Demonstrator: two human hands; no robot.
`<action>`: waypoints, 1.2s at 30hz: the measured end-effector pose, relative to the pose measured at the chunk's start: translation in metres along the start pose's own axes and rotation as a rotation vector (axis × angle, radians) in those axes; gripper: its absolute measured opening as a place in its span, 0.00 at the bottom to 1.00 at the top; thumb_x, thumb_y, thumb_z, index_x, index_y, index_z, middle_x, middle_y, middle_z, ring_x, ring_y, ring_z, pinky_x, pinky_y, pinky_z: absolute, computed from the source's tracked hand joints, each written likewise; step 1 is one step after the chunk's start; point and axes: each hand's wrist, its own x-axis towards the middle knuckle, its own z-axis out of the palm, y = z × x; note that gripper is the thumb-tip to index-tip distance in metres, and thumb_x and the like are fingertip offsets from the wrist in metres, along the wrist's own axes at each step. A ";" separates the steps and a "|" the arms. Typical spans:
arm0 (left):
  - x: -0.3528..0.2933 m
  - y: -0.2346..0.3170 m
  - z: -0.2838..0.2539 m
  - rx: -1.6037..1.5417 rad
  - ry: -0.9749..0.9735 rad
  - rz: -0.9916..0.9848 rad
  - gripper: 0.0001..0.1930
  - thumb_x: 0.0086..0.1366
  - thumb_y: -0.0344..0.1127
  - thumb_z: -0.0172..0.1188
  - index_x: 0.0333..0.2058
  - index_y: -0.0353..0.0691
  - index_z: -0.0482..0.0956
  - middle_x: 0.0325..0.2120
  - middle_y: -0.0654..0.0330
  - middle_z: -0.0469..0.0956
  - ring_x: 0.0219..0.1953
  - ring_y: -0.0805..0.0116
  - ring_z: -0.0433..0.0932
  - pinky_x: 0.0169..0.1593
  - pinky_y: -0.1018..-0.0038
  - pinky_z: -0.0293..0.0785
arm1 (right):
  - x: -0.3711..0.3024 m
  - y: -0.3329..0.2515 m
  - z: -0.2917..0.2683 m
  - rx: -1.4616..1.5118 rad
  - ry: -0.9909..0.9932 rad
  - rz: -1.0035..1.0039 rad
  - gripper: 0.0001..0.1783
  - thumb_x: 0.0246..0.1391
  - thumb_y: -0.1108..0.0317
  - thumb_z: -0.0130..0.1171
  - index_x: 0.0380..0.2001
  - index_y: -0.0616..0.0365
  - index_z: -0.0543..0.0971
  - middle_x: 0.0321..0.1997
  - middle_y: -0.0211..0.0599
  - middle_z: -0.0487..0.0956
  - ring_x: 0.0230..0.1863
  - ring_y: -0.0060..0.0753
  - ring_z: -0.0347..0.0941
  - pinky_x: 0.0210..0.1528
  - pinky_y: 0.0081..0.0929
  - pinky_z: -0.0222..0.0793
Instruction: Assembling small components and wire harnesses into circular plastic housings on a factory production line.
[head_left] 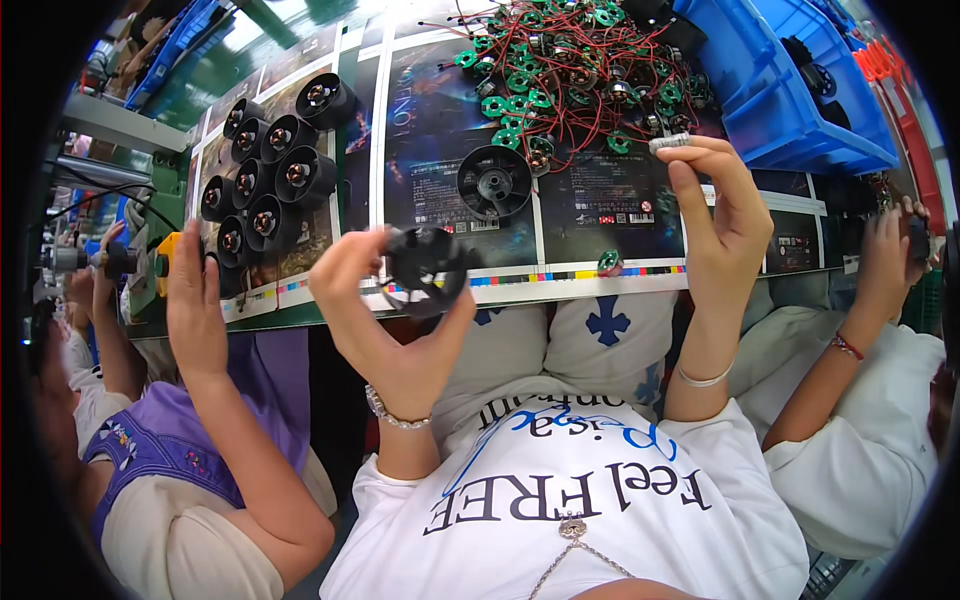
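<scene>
My left hand (pixel 385 310) is closed round a black fan housing (pixel 425 272), raised in front of the table's near edge. The housing is round, with spokes inside, and slightly blurred. Over the near edge of a heap of small motors (pixel 590 70), with green circuit boards and red wires, my right hand (pixel 722 205) reaches out. Its thumb and index finger are apart, and a whitish wrap (pixel 670 143) covers the index fingertip. Another black housing (pixel 494 183) lies on the table between my hands. One loose motor with a green board (pixel 609 262) rests at the near edge.
Several black housings with copper-coloured motors inside (pixel 265 222) stand at left. A blue bin (pixel 800 110) sits at back right. Printed sheets (pixel 430 110) cover the table. A co-worker's hand (pixel 195 315) is near at left; another co-worker's hand (pixel 885 260) works at right.
</scene>
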 end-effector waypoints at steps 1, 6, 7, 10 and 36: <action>-0.001 0.004 0.001 -0.026 -0.044 0.029 0.34 0.38 0.27 0.72 0.49 0.42 0.74 0.49 0.57 0.72 0.44 0.61 0.72 0.45 0.70 0.71 | -0.001 -0.001 0.001 -0.002 -0.003 0.000 0.03 0.54 0.78 0.59 0.33 0.64 0.80 0.38 0.34 0.81 0.36 0.26 0.74 0.42 0.20 0.69; -0.014 0.030 0.017 -0.333 -0.282 0.062 0.33 0.32 0.26 0.75 0.45 0.42 0.77 0.48 0.53 0.74 0.45 0.59 0.76 0.46 0.68 0.77 | -0.010 -0.010 0.005 0.134 0.093 0.161 0.03 0.54 0.79 0.59 0.33 0.65 0.80 0.34 0.34 0.81 0.34 0.24 0.74 0.40 0.17 0.69; -0.015 0.034 0.018 -0.376 -0.342 0.070 0.33 0.32 0.26 0.76 0.44 0.42 0.78 0.49 0.52 0.74 0.46 0.58 0.76 0.47 0.68 0.78 | -0.012 -0.011 0.003 0.183 0.098 0.185 0.03 0.55 0.79 0.59 0.33 0.65 0.80 0.33 0.34 0.81 0.33 0.23 0.74 0.39 0.16 0.68; -0.021 0.043 0.020 -0.688 -0.579 0.001 0.29 0.37 0.24 0.73 0.43 0.39 0.76 0.53 0.53 0.74 0.46 0.61 0.76 0.45 0.71 0.76 | -0.018 -0.014 -0.002 0.326 0.113 0.259 0.04 0.55 0.79 0.59 0.34 0.65 0.81 0.33 0.33 0.82 0.29 0.20 0.71 0.35 0.13 0.66; -0.033 0.007 0.006 -0.591 -0.261 -0.137 0.37 0.41 0.20 0.70 0.49 0.46 0.59 0.50 0.47 0.73 0.41 0.56 0.80 0.44 0.70 0.80 | -0.060 -0.042 -0.010 0.375 -0.429 0.183 0.08 0.44 0.80 0.63 0.30 0.61 0.85 0.19 0.25 0.69 0.20 0.18 0.56 0.22 0.16 0.48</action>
